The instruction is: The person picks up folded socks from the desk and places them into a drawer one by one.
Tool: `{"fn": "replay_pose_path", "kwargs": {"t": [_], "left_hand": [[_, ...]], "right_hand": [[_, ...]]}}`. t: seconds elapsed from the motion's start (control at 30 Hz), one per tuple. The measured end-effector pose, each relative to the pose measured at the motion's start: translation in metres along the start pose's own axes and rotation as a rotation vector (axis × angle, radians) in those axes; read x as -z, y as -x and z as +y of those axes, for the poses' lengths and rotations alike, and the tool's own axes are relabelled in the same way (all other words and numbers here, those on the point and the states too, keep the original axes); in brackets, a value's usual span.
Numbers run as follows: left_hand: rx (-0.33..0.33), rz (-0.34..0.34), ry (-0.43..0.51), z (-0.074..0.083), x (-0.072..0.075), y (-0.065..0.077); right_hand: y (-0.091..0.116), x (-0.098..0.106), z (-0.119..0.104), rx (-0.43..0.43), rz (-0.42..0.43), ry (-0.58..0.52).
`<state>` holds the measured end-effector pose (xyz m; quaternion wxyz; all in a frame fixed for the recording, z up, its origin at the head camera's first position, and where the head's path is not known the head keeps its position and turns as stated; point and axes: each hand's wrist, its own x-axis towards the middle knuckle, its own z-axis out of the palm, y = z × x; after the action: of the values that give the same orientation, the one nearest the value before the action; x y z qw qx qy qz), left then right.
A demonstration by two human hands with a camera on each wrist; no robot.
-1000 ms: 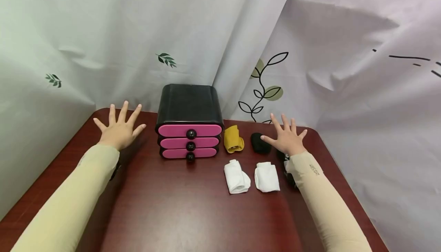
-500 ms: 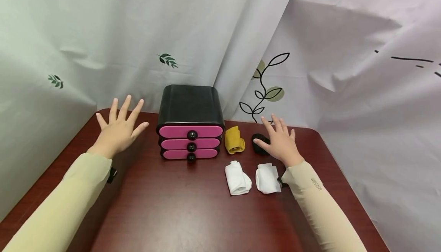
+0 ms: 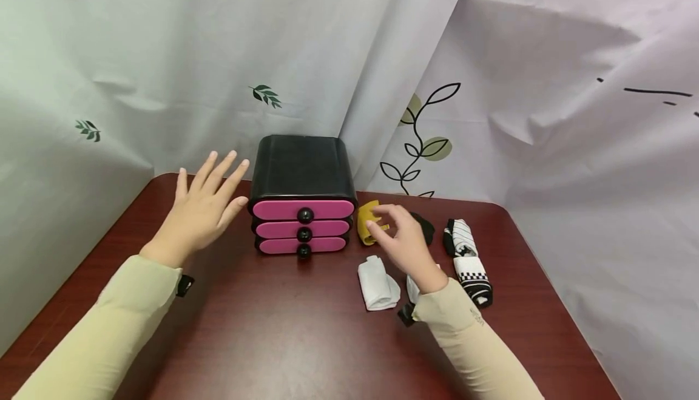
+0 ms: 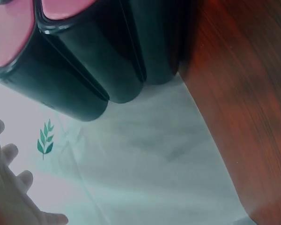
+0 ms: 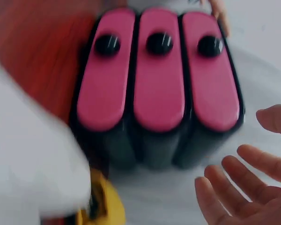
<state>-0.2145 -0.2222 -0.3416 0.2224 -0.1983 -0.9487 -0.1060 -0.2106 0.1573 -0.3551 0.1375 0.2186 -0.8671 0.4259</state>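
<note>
A small black chest (image 3: 303,166) with three pink drawer fronts and round black knobs stands at the back of the table; all its drawers look closed. My left hand (image 3: 199,213) hovers left of it, fingers spread, holding nothing. To the chest's right, my right hand (image 3: 408,242) hangs with loosely bent fingers near a folded yellow sock (image 3: 364,223), with no visible grip on it. In the right wrist view, this hand's fingers (image 5: 229,187) hold nothing, beside the chest. A folded white sock (image 3: 375,286) lies nearer the front. My right hand and wrist partly cover a second white bundle (image 3: 412,291) and a black one (image 3: 426,229).
Black-and-white patterned socks (image 3: 472,275) lie on the right side of the dark red table (image 3: 262,327). A pale printed curtain (image 3: 207,54) hangs directly behind the chest and along both sides.
My right hand has moved left from over the patterned socks toward the yellow one, its fingers bending more. The left hand has shifted slightly right, toward the chest.
</note>
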Motion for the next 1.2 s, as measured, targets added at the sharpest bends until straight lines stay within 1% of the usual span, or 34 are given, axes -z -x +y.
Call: {"fn": "replay_pose_path", "kwargs": {"t": [0.07, 0.23, 0.33, 0.47, 0.57, 0.73, 0.87, 1.07, 1.2], "left_hand": [[-0.012, -0.007, 0.001, 0.003, -0.002, 0.0], [-0.031, -0.025, -0.003, 0.006, -0.006, 0.0], [-0.044, -0.026, -0.008, 0.006, -0.008, 0.0], [-0.063, -0.025, -0.02, 0.005, -0.012, -0.001], [-0.069, -0.035, -0.027, 0.004, -0.013, -0.001], [-0.066, -0.047, -0.025, 0.004, -0.015, -0.001], [-0.07, -0.054, -0.023, 0.003, -0.015, -0.002], [-0.085, -0.057, -0.017, 0.002, -0.014, -0.004], [-0.098, -0.059, -0.003, 0.002, -0.013, -0.005]], "right_hand": [[0.001, -0.01, -0.006, -0.051, -0.034, -0.114], [-0.001, -0.038, -0.019, -0.199, -0.15, -0.4], [-0.005, -0.053, -0.024, -0.28, -0.202, -0.537], [-0.011, -0.068, -0.031, -0.365, -0.219, -0.666], [-0.014, -0.076, -0.036, -0.401, -0.219, -0.721], [-0.018, -0.086, -0.042, -0.42, -0.237, -0.773], [-0.021, -0.091, -0.046, -0.451, -0.237, -0.814], [-0.024, -0.095, -0.051, -0.513, -0.237, -0.904], [-0.026, -0.099, -0.051, -0.533, -0.222, -0.929]]}}
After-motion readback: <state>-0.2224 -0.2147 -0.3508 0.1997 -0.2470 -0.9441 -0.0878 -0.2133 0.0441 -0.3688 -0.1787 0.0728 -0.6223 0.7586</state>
